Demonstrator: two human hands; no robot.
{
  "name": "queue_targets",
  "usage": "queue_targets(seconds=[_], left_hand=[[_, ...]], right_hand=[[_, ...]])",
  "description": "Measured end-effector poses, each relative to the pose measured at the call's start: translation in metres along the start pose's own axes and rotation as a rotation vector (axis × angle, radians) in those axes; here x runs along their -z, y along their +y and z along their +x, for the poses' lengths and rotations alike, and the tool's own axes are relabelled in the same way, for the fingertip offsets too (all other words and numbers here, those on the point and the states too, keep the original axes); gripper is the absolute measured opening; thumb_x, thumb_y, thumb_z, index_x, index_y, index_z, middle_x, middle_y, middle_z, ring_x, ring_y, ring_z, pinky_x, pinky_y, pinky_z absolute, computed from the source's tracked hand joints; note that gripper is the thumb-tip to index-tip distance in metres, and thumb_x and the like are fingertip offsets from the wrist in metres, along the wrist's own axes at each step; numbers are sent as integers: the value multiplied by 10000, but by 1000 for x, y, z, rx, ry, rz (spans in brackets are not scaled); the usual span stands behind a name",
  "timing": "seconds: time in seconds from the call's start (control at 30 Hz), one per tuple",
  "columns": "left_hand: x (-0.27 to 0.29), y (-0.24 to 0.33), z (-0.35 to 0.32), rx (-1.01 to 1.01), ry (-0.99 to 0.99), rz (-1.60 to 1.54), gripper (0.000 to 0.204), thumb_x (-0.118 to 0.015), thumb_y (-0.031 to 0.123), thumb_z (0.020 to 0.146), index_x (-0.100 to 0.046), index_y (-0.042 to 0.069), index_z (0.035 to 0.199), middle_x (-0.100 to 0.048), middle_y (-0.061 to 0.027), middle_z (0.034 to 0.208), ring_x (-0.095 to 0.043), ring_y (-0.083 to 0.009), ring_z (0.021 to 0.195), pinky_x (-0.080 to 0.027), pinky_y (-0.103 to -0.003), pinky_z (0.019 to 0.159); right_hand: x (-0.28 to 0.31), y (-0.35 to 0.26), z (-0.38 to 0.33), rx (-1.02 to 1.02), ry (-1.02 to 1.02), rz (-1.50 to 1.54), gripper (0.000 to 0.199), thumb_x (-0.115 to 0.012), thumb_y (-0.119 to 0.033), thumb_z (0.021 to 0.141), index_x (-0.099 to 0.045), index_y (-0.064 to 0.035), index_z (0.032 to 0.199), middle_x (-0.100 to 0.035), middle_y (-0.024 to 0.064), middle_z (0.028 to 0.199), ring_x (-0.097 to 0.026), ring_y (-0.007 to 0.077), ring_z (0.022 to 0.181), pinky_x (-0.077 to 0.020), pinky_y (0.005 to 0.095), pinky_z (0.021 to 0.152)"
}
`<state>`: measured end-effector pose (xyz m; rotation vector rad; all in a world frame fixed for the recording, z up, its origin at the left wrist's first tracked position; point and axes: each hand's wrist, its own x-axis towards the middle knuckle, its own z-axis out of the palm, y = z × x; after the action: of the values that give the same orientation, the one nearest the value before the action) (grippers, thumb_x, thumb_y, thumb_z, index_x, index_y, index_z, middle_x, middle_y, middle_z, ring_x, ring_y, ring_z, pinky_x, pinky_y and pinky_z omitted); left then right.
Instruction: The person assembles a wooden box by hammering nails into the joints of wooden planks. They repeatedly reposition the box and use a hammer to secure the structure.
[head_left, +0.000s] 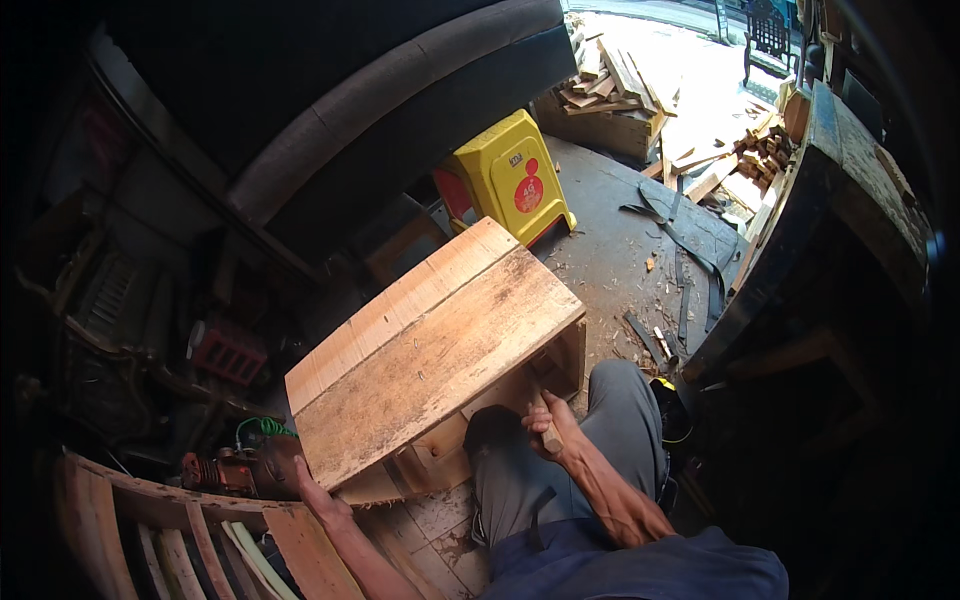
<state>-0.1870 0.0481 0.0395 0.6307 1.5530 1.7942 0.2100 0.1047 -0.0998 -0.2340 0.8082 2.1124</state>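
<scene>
A wooden box (pixel 430 360) made of rough boards lies tilted in front of me, its open side facing my knees. At its near left corner my left hand (pixel 318 492) grips the edge, fingers along the outer end and thumb by the rim. My right hand (pixel 550 422) is closed round the wooden handle (pixel 551 438) of a tool, beside the box's open side. The handle's far end reaches toward the box's inside; the tool's head cannot be made out there.
A yellow plastic stool (pixel 512 180) stands beyond the box. Wood offcuts (pixel 612 80) are piled farther back, and black straps (pixel 690 245) lie on the floor among shavings. A slatted wooden frame (pixel 190 545) is at lower left, near a reddish machine (pixel 225 470). A dark bench (pixel 850 170) rises at right.
</scene>
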Motion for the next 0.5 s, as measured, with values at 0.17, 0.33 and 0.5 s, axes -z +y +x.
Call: queue_targets(seconds=[0.17, 0.33, 0.5], left_hand=[[-5, 1, -8, 38, 25, -21, 560, -491, 454, 1059, -598, -4, 1363, -661, -130, 1333, -654, -273, 1181, -487, -395, 1031], [-7, 1, 0, 2, 16, -53, 550, -511, 448, 1052, -603, 3, 1362, -646, -105, 1364, -623, -253, 1229, -459, -373, 1062], [-1, -4, -2, -2, 29, -77, 477, -502, 429, 1045, -639, 48, 1297, -679, -104, 1267, -640, -248, 1154, -458, -412, 1005]], right_hand=[[-40, 32, -44, 187, -266, -725, 578, -378, -638, 1058, -561, -92, 1005, -410, -7, 570, -375, 112, 365, -376, 302, 299], [55, 24, -71, 66, 75, -14, 557, -395, -587, 1072, -521, -52, 987, -409, -8, 575, -371, 104, 371, -381, 286, 311], [-19, 78, -133, -184, -394, -66, 549, -402, -575, 1074, -507, -45, 974, -403, -7, 566, -381, 103, 375, -366, 277, 305]])
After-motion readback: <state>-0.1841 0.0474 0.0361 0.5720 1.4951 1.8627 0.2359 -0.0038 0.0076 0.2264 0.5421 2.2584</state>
